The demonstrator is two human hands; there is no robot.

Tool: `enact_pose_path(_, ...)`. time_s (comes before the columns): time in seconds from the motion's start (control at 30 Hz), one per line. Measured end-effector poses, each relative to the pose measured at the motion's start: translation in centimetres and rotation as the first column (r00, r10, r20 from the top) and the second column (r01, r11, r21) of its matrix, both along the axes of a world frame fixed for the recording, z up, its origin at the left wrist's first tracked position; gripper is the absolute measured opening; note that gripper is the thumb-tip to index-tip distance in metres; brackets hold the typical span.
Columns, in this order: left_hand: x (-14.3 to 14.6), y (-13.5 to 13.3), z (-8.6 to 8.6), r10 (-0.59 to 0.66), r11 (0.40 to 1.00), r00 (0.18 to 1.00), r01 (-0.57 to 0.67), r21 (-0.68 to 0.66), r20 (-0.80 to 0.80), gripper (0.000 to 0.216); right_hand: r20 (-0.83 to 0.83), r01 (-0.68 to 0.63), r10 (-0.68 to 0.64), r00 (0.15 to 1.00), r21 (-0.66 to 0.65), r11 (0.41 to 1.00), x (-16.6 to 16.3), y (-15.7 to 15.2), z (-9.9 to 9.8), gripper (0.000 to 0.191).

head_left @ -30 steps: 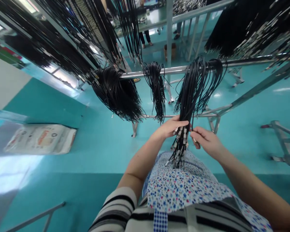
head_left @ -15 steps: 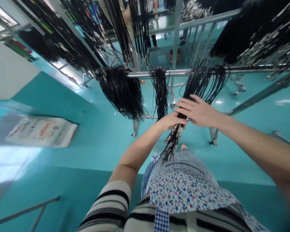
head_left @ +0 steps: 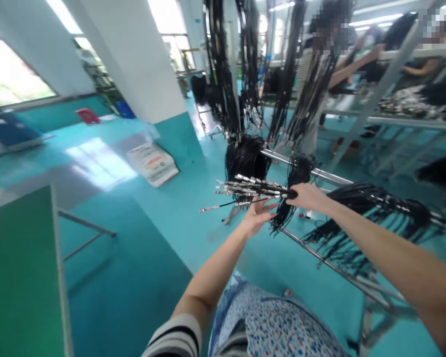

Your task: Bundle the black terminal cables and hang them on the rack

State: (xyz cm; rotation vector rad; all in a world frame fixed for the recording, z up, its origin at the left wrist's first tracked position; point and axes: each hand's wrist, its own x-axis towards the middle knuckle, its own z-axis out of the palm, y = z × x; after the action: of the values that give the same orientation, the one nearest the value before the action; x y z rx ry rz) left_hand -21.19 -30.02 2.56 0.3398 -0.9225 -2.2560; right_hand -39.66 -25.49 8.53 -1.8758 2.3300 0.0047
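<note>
A bundle of thin black cables with silver and white connector ends (head_left: pixel 245 187) lies sideways in front of me, its ends pointing left. My right hand (head_left: pixel 309 198) is closed round the black part of this bundle. Just below the connector ends is my left hand (head_left: pixel 255 219), fingers apart and stretched toward the right. Whether it touches the bundle I cannot tell. One cable end sticks out lower left of the others. Behind the hands, a metal rail (head_left: pixel 325 174) carries more black cable bunches (head_left: pixel 247 157).
More black cables (head_left: pixel 219 64) hang from above at the back. A green-topped table (head_left: pixel 20 277) stands at the left. A printed white sack (head_left: pixel 154 163) lies on the floor by a pillar (head_left: pixel 134 54). Another person's arm (head_left: pixel 357 67) shows behind the rack.
The view has swung left. The cable bundle has gone from hanging down between both hands to lying sideways in my right hand. My left hand has opened beneath it.
</note>
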Motion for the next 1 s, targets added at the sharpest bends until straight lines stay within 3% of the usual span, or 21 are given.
enact_pose_path(0.07, -1.7, 1.1, 0.5, 0.292, 0.951, 0.956, -0.288, 0.116, -0.019, 0.038, -0.007, 0.007, -0.007, 1.0, -0.025, 1.0, 0.4, -0.3, -1.9, 0.027)
enact_pose_path(0.13, -3.6, 1.3, 1.3, 0.475, 0.851, 0.88, -0.46, 0.253, 0.004, 0.03, 0.03, -0.042, 0.044, 0.999, -0.056, 0.998, 0.4, 0.0, -3.0, 0.028)
enact_pose_path(0.2, -5.0, 1.1, 2.0, 0.524, 0.797, 0.851, -0.48, 0.365, -0.025, 0.027, 0.148, -0.16, 0.169, 0.974, -0.069, 0.985, -0.3, 0.6, -2.8, 0.03)
enact_pose_path(0.33, -5.5, 1.2, 2.8, 0.512, 0.801, 0.842, -0.398, 0.448, -0.168, 0.026, 0.502, -0.441, 0.376, 0.779, 0.014, 0.897, -2.0, 0.6, -0.2, 0.034)
enact_pose_path(0.5, -4.9, 2.5, 3.9, 0.57, 0.798, 0.781, -0.453, 0.397, -0.256, 0.024, 0.756, -0.565, 0.384, 0.53, -0.022, 0.825, -2.6, -1.1, 1.3, 0.032)
enact_pose_path(0.6, -4.8, 2.7, 4.2, 0.6, 0.783, 0.758, -0.492, 0.381, -0.255, 0.022, 0.814, -0.564, 0.37, 0.447, -0.065, 0.823, -2.7, -1.9, 1.1, 0.03)
enact_pose_path(0.77, -5.9, 2.0, 4.6, 0.659, 0.743, 0.716, -0.569, 0.352, -0.232, 0.023, 0.83, -0.56, 0.358, 0.428, -0.067, 0.826, -2.6, -2.7, 1.1, 0.031)
enact_pose_path(0.9, -7.4, 1.2, 5.7, 0.73, 0.68, 0.656, -0.668, 0.3, -0.192, 0.029, 0.721, -0.561, 0.474, 0.506, -0.142, 0.815, -1.6, -3.4, 1.6, 0.038)
enact_pose_path(1.0, -7.7, 1.0, 6.7, 0.758, 0.652, 0.617, -0.718, 0.246, -0.21, 0.031, 0.715, -0.487, 0.435, 0.548, -0.15, 0.861, -1.7, -3.9, 2.4, 0.03)
